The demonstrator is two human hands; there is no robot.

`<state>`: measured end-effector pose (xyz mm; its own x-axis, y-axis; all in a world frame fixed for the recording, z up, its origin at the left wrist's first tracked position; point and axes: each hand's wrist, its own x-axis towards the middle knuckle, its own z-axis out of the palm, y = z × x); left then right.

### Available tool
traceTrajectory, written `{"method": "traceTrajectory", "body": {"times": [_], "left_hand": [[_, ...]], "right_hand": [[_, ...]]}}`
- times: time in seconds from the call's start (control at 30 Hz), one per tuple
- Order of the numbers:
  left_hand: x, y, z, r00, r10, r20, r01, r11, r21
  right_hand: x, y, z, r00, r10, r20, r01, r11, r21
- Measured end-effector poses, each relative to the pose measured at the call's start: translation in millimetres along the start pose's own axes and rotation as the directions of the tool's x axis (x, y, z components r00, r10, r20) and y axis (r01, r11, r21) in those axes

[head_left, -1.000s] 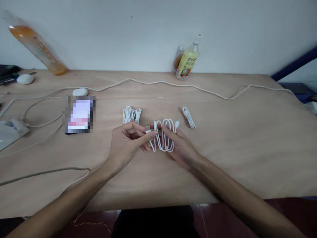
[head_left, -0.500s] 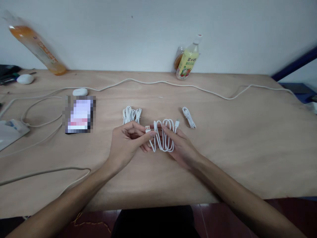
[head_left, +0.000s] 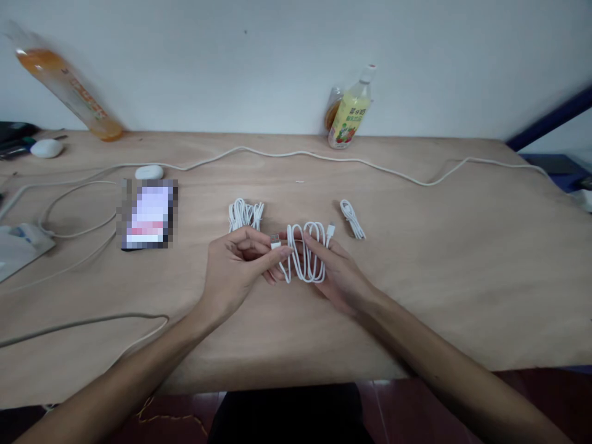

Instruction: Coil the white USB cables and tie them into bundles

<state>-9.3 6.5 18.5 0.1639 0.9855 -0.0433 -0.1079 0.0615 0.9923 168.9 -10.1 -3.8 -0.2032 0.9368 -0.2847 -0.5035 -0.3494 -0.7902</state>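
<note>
White coil (head_left: 306, 266) of cable between left hand (head_left: 234, 262) and right hand (head_left: 335, 268), loops side by side, apparently held just above the table (head_left: 462, 277). Probable reason for the two-handed grip: loops loose, with no tie visible, hence support at both ends. USB plug (head_left: 275, 245) at the left-hand end, smaller plug (head_left: 330, 230) at the right-hand end, both tips pointing forward; perhaps so placed to keep the two ends distinct from the loops.

Left hand: thumb and forefinger pinched together about the base of the USB plug, close against the nearest loop, other fingers curled beneath. Right hand: clamped on the coil, thumb across the top of the loops, fingers underneath (partly hidden, so exact contact impossible to tell). Fingers of both hands near one another below the coil; touching or apart, not discernible.

Just beyond the left hand, partly covered by it: large bundle (head_left: 245, 214), also white. Beyond the right hand: small bundle (head_left: 352, 219), narrow and folded. Placement of both presumably for easy reach. Well to the left of the left hand: phone (head_left: 150, 214), screen obscured. Far beyond both hands: cord (head_left: 300, 153) and, near the wall (head_left: 222, 74), yellow bottle (head_left: 350, 117).
</note>
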Motion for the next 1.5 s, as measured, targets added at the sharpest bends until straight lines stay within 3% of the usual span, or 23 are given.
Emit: {"method": "traceTrajectory", "body": {"times": [1.5], "left_hand": [[-1.6,0.8,-0.3,1.000,-0.007,0.002,0.007,1.000,0.018]], "right_hand": [[0.4,-0.1,-1.9,1.000,0.015,-0.015,-0.015,1.000,0.002]]}}
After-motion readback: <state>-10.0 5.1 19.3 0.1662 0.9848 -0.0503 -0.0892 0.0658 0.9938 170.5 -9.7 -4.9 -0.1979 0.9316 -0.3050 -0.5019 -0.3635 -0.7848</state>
